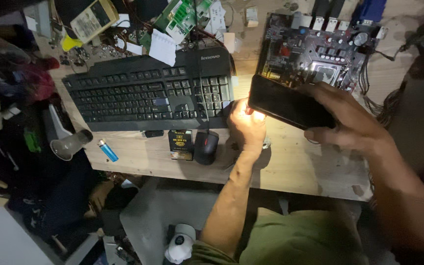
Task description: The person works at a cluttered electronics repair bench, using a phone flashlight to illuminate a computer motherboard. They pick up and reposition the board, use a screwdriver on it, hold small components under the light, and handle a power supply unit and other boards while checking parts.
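Black and slab-like, a phone [290, 104] is gripped in the person's right hand [349, 125], fingers wrapped over its far edge and thumb underneath, so it hangs tilted above the tabletop [300, 167]. Its light seems to point down, since a bright warm glow falls right where the left hand [246, 125] rests; the phone looks to be held that way to serve as a lamp in this dim room. The left hand is curled nearly closed, fingertips pinched together in the glow, perhaps around something very small, though the glare hides whatever it may be. Just beyond both hands lies a bare circuit board [320, 49], flat on the wood with its connectors facing away, near enough that the light catches its front edge.

To the left of the left hand sits a black keyboard [148, 93], its right end almost touching the knuckles. In front of it, near the tabletop's front edge, are a dark mouse [206, 147] and a small black-and-gold box [180, 144] side by side, then a blue lighter [108, 150] and a tipped-over clear cup [69, 145] further left.
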Demonstrator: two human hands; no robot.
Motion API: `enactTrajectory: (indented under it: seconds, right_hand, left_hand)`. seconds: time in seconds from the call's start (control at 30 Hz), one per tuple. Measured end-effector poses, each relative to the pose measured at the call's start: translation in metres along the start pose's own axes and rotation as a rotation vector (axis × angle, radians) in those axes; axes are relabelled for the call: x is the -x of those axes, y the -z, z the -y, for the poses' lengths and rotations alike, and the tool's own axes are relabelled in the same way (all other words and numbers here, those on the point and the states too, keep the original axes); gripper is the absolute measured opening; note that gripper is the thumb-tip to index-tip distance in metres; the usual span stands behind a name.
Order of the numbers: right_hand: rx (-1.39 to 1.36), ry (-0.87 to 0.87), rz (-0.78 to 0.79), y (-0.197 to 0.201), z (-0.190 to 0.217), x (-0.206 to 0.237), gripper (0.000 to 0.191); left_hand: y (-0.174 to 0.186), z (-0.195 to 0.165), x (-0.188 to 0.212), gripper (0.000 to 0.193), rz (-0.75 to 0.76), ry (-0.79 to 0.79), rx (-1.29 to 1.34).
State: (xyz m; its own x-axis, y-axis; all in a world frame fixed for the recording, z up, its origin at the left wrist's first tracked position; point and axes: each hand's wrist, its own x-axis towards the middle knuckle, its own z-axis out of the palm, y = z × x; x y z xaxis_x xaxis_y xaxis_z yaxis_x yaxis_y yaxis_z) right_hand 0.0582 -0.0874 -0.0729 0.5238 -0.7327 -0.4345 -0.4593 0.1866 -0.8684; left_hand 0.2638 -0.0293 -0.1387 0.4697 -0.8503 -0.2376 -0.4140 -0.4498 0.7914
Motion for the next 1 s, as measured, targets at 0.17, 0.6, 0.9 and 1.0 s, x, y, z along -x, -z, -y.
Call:
enactTrajectory:
  seconds: [0.17,0.6,0.9,1.0]
  right_hand:
    - [0.02,-0.044,-0.005,0.003,0.013,-0.001,0.097]
    - [0.048,-0.013,0.005,0.001,0.002,-0.004,0.096]
    - [0.049,0.098,-0.019,0.001,-0.012,-0.002,0.092]
    - [0.046,0.053,-0.008,0.0,-0.012,-0.001,0.093]
  left_hand:
    - [-0.004,-0.002,0.004,0.02,-0.021,0.047,0.124]
    - [0.003,-0.016,0.008,0.017,0.006,0.171,0.157]
    - [0.0,-0.015,0.009,0.019,-0.016,0.197,0.132]
    - [-0.001,-0.012,0.01,0.02,-0.013,0.208,0.15]
